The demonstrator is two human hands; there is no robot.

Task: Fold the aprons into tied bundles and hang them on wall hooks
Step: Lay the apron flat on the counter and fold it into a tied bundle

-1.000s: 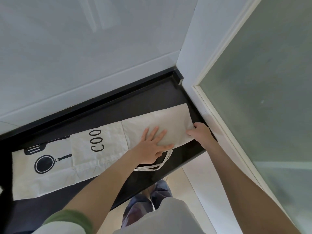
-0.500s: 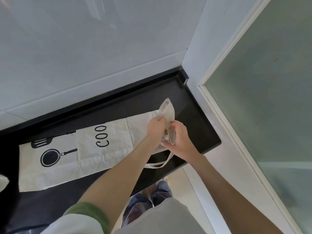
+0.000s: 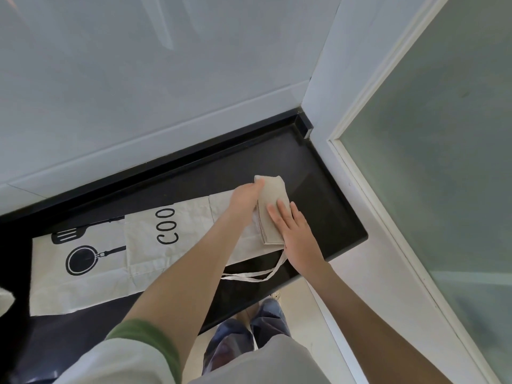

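A black counter [image 3: 318,195] ran along a pale wall [image 3: 138,79], with a low black raised edge [image 3: 166,164] at its back. On it lay a cream apron [image 3: 91,284], spread lengthwise and printed with a spatula, a frying pan and the letters "COO". Its right end was turned over into a thick folded wad [image 3: 273,206] of several layers, resting on the flat part of the cloth. A thin cloth strap [image 3: 249,277] trailed from under the wad towards the front edge of the counter. The left forearm crossed over the middle of the apron and hid part of it. A scrap of something white [image 3: 5,300] showed at the far left edge, too cut off to identify.

The left hand [image 3: 245,196] was at the wad's left side, its fingers curled round the far corner and gripping it. The right hand [image 3: 296,234] lay flat with straight fingers, pressing down on the near part of the wad. A green cuff [image 3: 149,345] on a white sleeve showed on the left arm.

The counter ended at a white door frame [image 3: 327,79] holding frosted glass [image 3: 443,134]. Below, blue jeans [image 3: 235,342] and a shoe [image 3: 275,296] stood on a pale floor [image 3: 304,309].
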